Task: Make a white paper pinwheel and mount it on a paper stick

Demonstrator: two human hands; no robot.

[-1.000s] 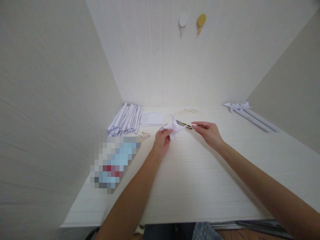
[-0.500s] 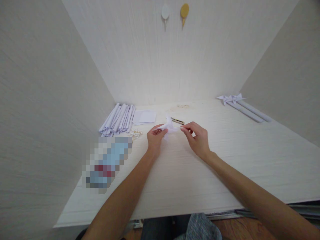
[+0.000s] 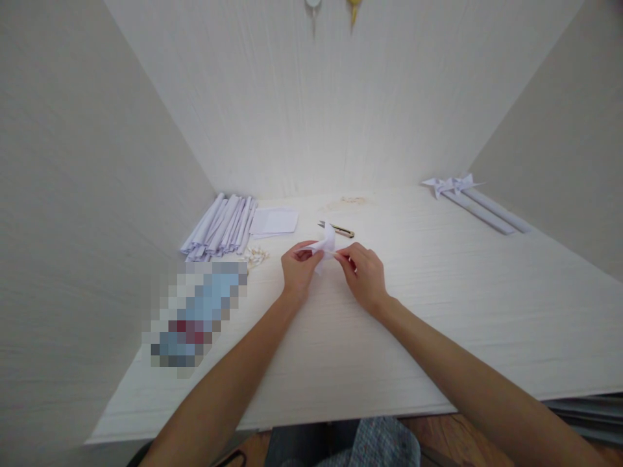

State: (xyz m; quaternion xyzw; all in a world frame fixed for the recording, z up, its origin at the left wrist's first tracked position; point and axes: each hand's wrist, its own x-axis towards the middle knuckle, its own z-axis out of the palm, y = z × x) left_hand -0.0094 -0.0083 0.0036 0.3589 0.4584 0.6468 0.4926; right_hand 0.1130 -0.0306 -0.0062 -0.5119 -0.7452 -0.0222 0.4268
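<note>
My left hand is closed on a white paper pinwheel, its thumb near the middle of the folded blades. From the right, my right hand comes close to the pinwheel. Its thumb and forefinger pinch a thin pale stick that meets the paper's centre; how deep it goes is hidden. Just beyond the hands lie gold-handled thread snips, partly behind a blade. A small heap of short white-and-tan sticks lies left of my left hand.
Rolled white paper tubes are piled at the left, beside flat paper squares. Nearer stands a blurred blue item. Two finished pinwheels on paper tubes rest at the back right. Tan bits lie by the back wall.
My right hand has moved left, bringing its pinched fingertips up to the pinwheel. My left hand keeps its hold. The view has tilted slightly downward.
</note>
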